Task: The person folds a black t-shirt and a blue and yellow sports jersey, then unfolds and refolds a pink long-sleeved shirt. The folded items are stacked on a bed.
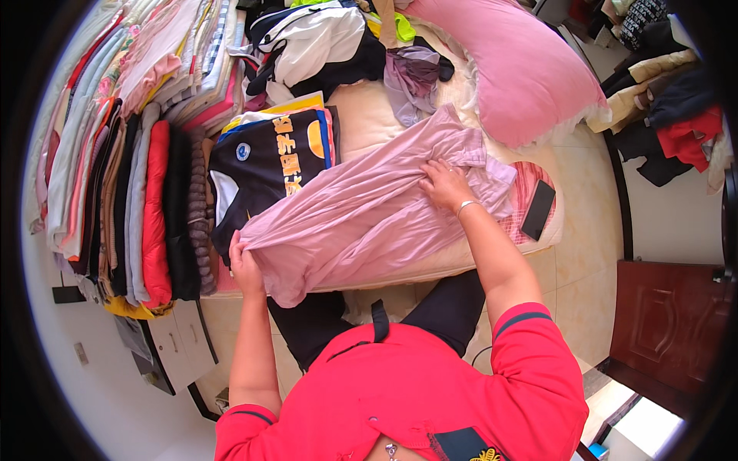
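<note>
A pale pink, wrinkled garment (351, 201) lies stretched at a slant over the front of the bed. At its near left end, my left hand (247, 271) pinches the cloth by the edge. My right hand (447, 183) rests palm down on the upper right part, fingers spread over the folds. The garment partly covers a folded black jersey (259, 155) with yellow characters and a round blue badge. That jersey tops a short pile of folded clothes. Part of the pink cloth hangs past the bed's front edge.
Tall stacks of folded clothes (155, 207) stand at the left. Loose clothes (323, 46) and a crumpled mauve garment (410, 80) lie behind. A long pink pillow (519, 69) is at the back right. A phone (538, 210) lies near the bed's right corner. More clothes (669, 109) are heaped far right.
</note>
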`<action>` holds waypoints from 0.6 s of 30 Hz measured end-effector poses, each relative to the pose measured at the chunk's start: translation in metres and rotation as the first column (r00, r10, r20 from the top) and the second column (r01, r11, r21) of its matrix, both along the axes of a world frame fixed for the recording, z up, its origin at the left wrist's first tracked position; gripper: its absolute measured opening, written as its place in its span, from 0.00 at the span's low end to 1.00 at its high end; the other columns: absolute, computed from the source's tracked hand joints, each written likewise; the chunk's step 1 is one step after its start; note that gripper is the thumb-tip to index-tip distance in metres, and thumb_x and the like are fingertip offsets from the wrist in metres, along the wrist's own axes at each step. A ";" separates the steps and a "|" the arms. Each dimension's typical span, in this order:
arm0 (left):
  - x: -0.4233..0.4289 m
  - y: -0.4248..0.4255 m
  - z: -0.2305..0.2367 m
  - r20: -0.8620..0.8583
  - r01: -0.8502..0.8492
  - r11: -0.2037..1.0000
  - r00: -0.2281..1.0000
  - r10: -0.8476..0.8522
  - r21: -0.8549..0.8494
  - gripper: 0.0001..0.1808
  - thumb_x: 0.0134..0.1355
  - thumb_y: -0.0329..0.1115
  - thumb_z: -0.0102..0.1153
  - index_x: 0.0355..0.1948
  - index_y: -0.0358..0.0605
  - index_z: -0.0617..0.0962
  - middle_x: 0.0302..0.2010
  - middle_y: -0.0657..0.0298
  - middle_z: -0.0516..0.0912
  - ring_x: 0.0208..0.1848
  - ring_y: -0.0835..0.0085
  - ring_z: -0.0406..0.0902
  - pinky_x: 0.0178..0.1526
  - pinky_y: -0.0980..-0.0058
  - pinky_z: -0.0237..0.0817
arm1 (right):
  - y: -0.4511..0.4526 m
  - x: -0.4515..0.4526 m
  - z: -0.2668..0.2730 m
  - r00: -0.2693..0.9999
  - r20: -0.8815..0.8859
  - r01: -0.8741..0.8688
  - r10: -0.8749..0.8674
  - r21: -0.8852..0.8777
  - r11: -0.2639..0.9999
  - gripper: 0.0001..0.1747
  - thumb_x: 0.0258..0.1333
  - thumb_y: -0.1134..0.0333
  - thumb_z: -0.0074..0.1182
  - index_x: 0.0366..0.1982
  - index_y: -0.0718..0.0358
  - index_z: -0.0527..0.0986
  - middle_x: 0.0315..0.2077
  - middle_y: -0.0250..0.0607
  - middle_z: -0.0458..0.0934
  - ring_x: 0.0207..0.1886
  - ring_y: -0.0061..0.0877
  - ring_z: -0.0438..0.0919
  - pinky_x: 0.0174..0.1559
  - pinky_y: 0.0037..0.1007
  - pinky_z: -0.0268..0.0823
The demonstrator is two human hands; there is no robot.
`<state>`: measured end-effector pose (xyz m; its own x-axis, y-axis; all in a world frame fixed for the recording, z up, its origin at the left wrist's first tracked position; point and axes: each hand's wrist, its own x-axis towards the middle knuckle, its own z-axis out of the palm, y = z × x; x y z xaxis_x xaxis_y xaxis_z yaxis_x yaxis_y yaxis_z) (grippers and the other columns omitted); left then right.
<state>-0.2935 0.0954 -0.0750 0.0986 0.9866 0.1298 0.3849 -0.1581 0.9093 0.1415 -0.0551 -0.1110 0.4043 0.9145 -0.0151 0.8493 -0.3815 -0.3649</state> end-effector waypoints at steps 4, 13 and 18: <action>-0.007 0.005 -0.007 0.088 -0.043 0.999 0.995 0.042 0.010 0.11 0.58 0.22 0.44 0.43 0.37 0.73 0.63 0.54 0.65 0.64 0.63 0.62 0.65 0.68 0.51 | 0.010 -0.011 0.013 0.998 0.056 0.026 -0.025 -0.011 1.000 0.23 0.57 0.55 0.48 0.53 0.55 0.70 0.56 0.39 0.70 0.62 0.34 0.64 0.62 0.45 0.52; -0.049 -0.066 0.004 0.089 -0.286 0.759 0.907 0.411 -0.584 0.39 0.59 0.48 0.61 0.64 0.48 0.56 0.63 0.54 0.62 0.64 0.63 0.60 0.59 0.68 0.55 | 0.042 -0.102 0.010 0.573 -0.756 0.250 0.316 0.529 0.811 0.23 0.65 0.58 0.45 0.57 0.61 0.69 0.53 0.46 0.73 0.57 0.31 0.71 0.59 0.27 0.59; -0.030 -0.092 -0.011 0.148 -0.165 0.656 0.907 0.394 -0.736 0.52 0.54 0.54 0.64 0.68 0.60 0.44 0.64 0.54 0.60 0.62 0.60 0.62 0.56 0.58 0.56 | 0.046 -0.131 -0.030 0.606 -0.794 0.217 0.051 0.226 0.950 0.26 0.66 0.53 0.43 0.56 0.65 0.69 0.53 0.47 0.74 0.58 0.29 0.70 0.58 0.27 0.59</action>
